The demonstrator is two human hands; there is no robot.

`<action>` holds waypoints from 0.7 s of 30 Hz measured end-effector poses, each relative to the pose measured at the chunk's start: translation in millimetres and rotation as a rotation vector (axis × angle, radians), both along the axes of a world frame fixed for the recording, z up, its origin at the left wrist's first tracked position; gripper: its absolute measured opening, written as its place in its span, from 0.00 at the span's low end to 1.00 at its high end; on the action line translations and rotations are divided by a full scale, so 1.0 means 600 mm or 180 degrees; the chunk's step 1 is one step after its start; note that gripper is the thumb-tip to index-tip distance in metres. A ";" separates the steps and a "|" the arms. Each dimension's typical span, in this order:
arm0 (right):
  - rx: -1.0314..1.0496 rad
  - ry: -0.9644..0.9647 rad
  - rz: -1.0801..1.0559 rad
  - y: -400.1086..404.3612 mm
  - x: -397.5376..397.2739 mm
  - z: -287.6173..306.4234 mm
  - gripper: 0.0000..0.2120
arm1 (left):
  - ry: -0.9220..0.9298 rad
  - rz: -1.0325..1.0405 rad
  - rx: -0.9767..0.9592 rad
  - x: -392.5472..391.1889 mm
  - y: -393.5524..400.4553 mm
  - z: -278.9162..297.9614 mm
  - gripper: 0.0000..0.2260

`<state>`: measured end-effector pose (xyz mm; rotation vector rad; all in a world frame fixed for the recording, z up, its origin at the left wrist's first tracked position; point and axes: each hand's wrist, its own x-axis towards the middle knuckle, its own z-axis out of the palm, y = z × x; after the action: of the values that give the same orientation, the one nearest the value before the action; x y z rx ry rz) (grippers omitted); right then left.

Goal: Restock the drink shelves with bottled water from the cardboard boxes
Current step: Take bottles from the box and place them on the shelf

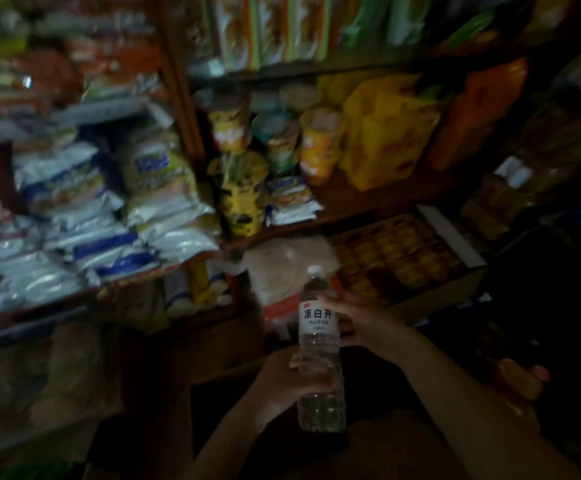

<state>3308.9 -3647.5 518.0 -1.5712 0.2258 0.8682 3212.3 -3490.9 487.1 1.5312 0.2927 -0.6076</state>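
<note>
Nearest the camera, a clear water bottle (321, 355) stands upright in the air, held between both hands in front of dim shop shelving. The left hand (282, 382) wraps the lower half of the bottle from the left, its grip clamped round the ribbed body with a thumb across the front. The right hand (355, 323) takes the bottle at label height from the right, its grip closed on it with fingertips lying over the label's edge. The bottle has a white cap (315, 270) and a white label printed in large dark characters, 凉白开, under a small red mark; the smaller lines beneath are too fine to read. Below the hands lies a dark opening edged in brown, possibly a cardboard box (219, 375), though the gloom hides its contents.

Just beyond the bottle sits an open carton (455, 244) filled with rows of orange-yellow packets. Behind it, on a wooden shelf (351, 206), stand yellow cup-shaped tubs (318, 143) and yellow bags (386, 133); their printing is blurred. To the left, stacks of white-and-blue packets (84, 216) crowd another shelf. Farthest up, striped green-and-orange packages (282, 29) line the top shelf.
</note>
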 end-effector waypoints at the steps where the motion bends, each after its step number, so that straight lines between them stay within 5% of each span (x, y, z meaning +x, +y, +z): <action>1: 0.0035 -0.0110 -0.0042 -0.025 0.006 0.031 0.27 | -0.0135 -0.0074 0.0065 0.014 -0.020 0.021 0.15; 5: 0.0055 -0.0459 -0.0418 -0.157 0.008 0.153 0.24 | -0.0686 -0.0534 0.0230 0.054 -0.129 0.123 0.28; 7: -0.0039 -0.0665 -0.0554 -0.228 -0.002 0.207 0.31 | -0.0996 -0.0819 0.0640 0.060 -0.197 0.177 0.35; 9: -0.0210 -0.0840 -0.0804 -0.307 -0.020 0.256 0.33 | -0.1235 -0.1174 0.0906 0.066 -0.271 0.225 0.29; 13: -0.0414 -0.1266 -0.1322 -0.477 -0.077 0.360 0.24 | -0.1343 -0.1709 0.0170 0.065 -0.437 0.295 0.12; 17: -0.0622 -0.1602 -0.1840 -0.626 -0.141 0.446 0.20 | -0.1690 -0.1947 -0.0106 0.057 -0.592 0.366 0.11; 21: -0.0860 -0.1956 -0.2240 -0.749 -0.207 0.520 0.31 | -0.1954 -0.2352 -0.0286 0.042 -0.737 0.434 0.18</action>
<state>3185.0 -4097.1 830.3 -1.7565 0.4242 -0.2070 3237.3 -3933.3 747.3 1.6428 -0.7895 -0.6630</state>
